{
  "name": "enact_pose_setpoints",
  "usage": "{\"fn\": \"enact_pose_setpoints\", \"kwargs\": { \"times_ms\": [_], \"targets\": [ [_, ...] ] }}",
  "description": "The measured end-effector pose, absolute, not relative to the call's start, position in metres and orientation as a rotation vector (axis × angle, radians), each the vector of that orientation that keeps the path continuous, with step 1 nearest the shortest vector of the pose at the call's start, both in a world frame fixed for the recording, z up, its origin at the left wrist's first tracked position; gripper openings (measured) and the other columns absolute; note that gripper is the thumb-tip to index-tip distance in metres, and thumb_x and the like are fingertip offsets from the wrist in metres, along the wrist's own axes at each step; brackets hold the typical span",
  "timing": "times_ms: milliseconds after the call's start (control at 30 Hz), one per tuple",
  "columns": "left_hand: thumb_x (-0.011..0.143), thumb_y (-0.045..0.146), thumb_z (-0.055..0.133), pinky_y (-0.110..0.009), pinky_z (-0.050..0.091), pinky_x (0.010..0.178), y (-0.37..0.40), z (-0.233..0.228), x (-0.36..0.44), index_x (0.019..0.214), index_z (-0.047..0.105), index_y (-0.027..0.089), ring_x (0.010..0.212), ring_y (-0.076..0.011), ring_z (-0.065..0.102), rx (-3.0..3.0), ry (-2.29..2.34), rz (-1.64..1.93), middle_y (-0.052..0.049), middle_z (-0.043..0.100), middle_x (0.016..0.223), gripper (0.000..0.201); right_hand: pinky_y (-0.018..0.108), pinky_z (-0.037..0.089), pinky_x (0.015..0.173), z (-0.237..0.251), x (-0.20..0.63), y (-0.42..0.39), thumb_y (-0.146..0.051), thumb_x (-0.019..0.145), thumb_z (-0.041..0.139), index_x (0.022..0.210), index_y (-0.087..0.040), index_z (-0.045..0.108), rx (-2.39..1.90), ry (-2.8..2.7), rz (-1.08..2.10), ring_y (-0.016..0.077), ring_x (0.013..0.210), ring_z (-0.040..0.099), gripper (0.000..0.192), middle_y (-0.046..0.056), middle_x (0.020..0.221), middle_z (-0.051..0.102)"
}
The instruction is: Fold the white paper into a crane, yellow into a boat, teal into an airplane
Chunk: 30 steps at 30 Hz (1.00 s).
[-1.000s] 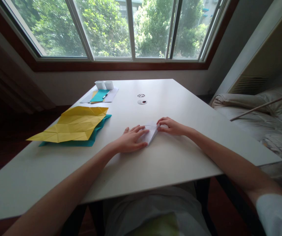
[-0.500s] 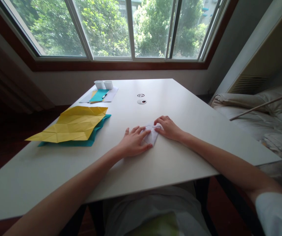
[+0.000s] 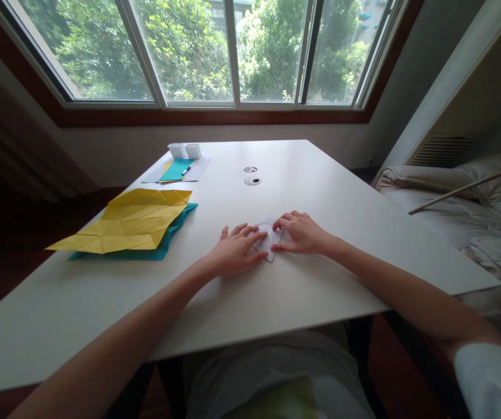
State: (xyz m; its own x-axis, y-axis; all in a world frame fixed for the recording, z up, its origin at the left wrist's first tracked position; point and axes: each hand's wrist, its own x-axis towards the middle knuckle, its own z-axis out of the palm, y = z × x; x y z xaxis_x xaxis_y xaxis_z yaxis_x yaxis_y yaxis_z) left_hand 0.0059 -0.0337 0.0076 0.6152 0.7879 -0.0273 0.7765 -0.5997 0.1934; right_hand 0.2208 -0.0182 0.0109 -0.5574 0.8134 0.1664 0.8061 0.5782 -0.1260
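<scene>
The small folded white paper (image 3: 268,240) lies flat near the middle of the white table (image 3: 320,279), pinched between 2 hands. The left hand (image 3: 235,251), at the paper's 8 o'clock, lies flat, fingers spread, pinning its edge. The right hand (image 3: 301,233), at 3 o'clock, has slid inward since a second ago, fingertips curled onto the paper, so less of it shows: a crease being pressed, I'd say. Yellow paper (image 3: 132,221) over teal paper (image 3: 176,227) lies at 10 o'clock.
</scene>
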Motion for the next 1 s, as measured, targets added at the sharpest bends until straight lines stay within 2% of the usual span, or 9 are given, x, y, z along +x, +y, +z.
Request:
{"fn": "enact_pose_setpoints", "kwargs": {
  "times_ms": [167, 300, 400, 567, 667, 767, 1000],
  "targets": [
    [0.090, 0.045, 0.026, -0.064, 0.018, 0.099, -0.030, 0.004, 0.006, 0.132, 0.037, 0.033, 0.130, -0.0290, 0.026, 2.651, 1.306, 0.110, -0.005, 0.036, 0.140, 0.045, 0.041, 0.035, 0.088, 0.011, 0.217, -0.024, -0.071, 0.067, 0.051, 0.112, -0.018, 0.053, -1.390, -2.660, 0.020, 0.0286, 0.102, 0.051, 0.069, 0.013, 0.111, 0.056],
    [0.091, 0.043, 0.024, -0.062, 0.019, 0.099, -0.028, 0.001, 0.006, 0.131, 0.038, 0.032, 0.129, -0.0284, 0.027, 2.653, 1.306, 0.141, -0.005, 0.038, 0.139, 0.044, 0.041, 0.035, 0.089, 0.012, 0.217, -0.025, -0.071, 0.069, 0.048, 0.117, -0.017, 0.051, -1.386, -2.694, 0.034, 0.0288, 0.104, 0.050, 0.073, 0.015, 0.113, 0.056],
    [0.092, 0.041, 0.024, -0.060, 0.020, 0.100, -0.027, 0.003, 0.005, 0.129, 0.041, 0.029, 0.126, -0.0269, 0.032, 2.657, 1.334, 0.185, -0.006, 0.045, 0.132, 0.043, 0.041, 0.033, 0.092, 0.015, 0.217, -0.024, -0.067, 0.077, 0.042, 0.117, -0.017, 0.052, -1.354, -2.727, 0.052, 0.0287, 0.109, 0.048, 0.065, 0.014, 0.115, 0.057],
    [0.091, 0.040, 0.032, -0.053, 0.027, 0.099, -0.029, 0.012, 0.005, 0.112, 0.059, 0.027, 0.115, -0.0260, 0.040, 2.744, 1.289, 0.264, -0.007, 0.057, 0.109, 0.037, 0.041, 0.032, 0.094, 0.014, 0.219, -0.020, -0.045, 0.091, 0.034, 0.115, -0.019, 0.055, -1.372, -2.695, 0.075, 0.0259, 0.116, 0.045, 0.041, 0.011, 0.114, 0.060],
    [0.089, 0.041, 0.039, -0.047, 0.030, 0.098, -0.032, 0.014, 0.005, 0.105, 0.064, 0.031, 0.117, -0.0255, 0.038, 2.812, 1.118, 0.338, -0.006, 0.053, 0.116, 0.031, 0.043, 0.033, 0.094, 0.010, 0.220, -0.018, -0.041, 0.090, 0.036, 0.118, -0.021, 0.055, -1.338, -2.658, 0.056, 0.0272, 0.118, 0.041, 0.039, 0.011, 0.121, 0.055],
    [0.089, 0.039, 0.041, -0.044, 0.031, 0.098, -0.032, 0.014, 0.002, 0.100, 0.066, 0.032, 0.118, -0.0245, 0.037, 2.836, 0.992, 0.417, -0.005, 0.049, 0.123, 0.029, 0.045, 0.035, 0.093, 0.007, 0.221, -0.018, -0.039, 0.088, 0.042, 0.122, -0.027, 0.053, -1.277, -2.671, 0.070, 0.0278, 0.115, 0.040, 0.037, 0.011, 0.119, 0.053],
    [0.090, 0.027, 0.039, -0.039, 0.037, 0.091, -0.014, 0.008, -0.008, 0.104, 0.063, 0.027, 0.105, -0.0205, 0.048, 2.810, 1.064, 0.526, -0.005, 0.059, 0.110, 0.027, 0.044, 0.026, 0.101, 0.005, 0.225, -0.014, -0.019, 0.089, 0.039, 0.124, -0.036, 0.050, -0.973, -2.789, 0.348, 0.0236, 0.125, 0.031, 0.040, -0.002, 0.128, 0.052]
  ]
}}
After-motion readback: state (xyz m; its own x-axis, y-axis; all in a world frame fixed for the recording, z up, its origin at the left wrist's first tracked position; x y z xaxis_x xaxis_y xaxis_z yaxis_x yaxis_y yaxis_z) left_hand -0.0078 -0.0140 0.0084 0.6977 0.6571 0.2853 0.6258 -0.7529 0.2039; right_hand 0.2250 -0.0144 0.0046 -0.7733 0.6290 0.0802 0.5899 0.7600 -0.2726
